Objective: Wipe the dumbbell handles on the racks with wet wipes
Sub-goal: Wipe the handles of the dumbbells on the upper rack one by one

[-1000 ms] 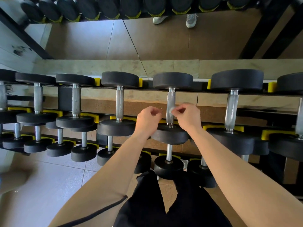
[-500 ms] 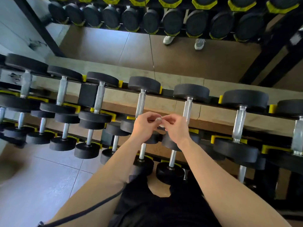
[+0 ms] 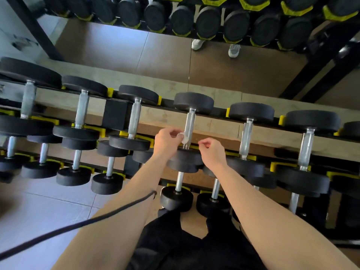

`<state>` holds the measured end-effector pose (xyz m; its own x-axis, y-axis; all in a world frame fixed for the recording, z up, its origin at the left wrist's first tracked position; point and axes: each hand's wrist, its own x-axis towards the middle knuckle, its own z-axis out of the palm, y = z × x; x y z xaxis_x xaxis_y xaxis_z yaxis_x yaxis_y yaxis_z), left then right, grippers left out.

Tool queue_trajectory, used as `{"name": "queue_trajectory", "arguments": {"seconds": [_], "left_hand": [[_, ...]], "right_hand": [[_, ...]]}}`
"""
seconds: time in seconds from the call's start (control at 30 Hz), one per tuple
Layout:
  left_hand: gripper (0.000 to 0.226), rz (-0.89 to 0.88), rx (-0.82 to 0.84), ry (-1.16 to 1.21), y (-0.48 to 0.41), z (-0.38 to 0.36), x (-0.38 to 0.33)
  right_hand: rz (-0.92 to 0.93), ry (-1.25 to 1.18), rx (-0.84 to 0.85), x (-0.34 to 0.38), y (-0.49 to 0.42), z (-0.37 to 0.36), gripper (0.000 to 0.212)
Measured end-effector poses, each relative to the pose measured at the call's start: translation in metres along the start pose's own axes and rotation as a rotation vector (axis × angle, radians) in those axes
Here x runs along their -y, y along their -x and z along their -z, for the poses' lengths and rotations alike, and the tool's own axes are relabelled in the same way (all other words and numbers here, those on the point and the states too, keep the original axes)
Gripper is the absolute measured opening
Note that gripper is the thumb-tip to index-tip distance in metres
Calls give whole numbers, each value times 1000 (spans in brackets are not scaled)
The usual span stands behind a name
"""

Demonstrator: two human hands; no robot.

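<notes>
Wipe (image 3: 182, 137) passed from both hands to left hand (image 3: 167, 140), now pinched against handle (image 3: 189, 126); right hand (image 3: 211, 151) released, curled empty. Wiping resumes.

My bare forearms, with no sleeves, end in my left hand (image 3: 167, 141) and right hand (image 3: 211, 152); a thin black cord (image 3: 81, 224) crosses my left forearm; my trousers (image 3: 187, 248) are black.

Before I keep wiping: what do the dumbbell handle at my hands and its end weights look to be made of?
Dumbbell handle: looks like bare metal, silvery with a dull, rough-looking sheen, possibly knurled; too blurred to be sure. End weights: matte black, no glare, probably rubber or a rubber coating. The wipe in the left hand is thin, white, soft-looking.
</notes>
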<state>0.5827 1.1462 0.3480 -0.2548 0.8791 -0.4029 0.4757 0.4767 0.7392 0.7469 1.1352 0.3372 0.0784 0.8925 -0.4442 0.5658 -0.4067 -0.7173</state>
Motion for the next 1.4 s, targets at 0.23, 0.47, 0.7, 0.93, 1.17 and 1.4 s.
{"name": "queue_trajectory", "arguments": {"seconds": [0.23,0.47,0.7,0.93,1.17,1.4], "left_hand": [[18,-24,-59,-5,-51,-14,-6],[18,-74,-93,-18,-78,-28,-16],[19,-144,-70,-79,-72,-33,-14],[16,-102,-86,-76,-72,-31,-16],[13,-80,-10,-155,-65,-26,-5],[12,-39,-24,-53,-80,-29,-12]], "right_hand": [[-105,43,-142,8,-19,-32,21],[-163,-3,-239,3,-27,-60,18],[-141,-34,-275,1,-28,-61,17],[-126,-70,-259,1,-27,-59,17],[-127,-80,-245,2,-25,-57,15],[-157,-117,-253,0,-26,-59,16]]}}
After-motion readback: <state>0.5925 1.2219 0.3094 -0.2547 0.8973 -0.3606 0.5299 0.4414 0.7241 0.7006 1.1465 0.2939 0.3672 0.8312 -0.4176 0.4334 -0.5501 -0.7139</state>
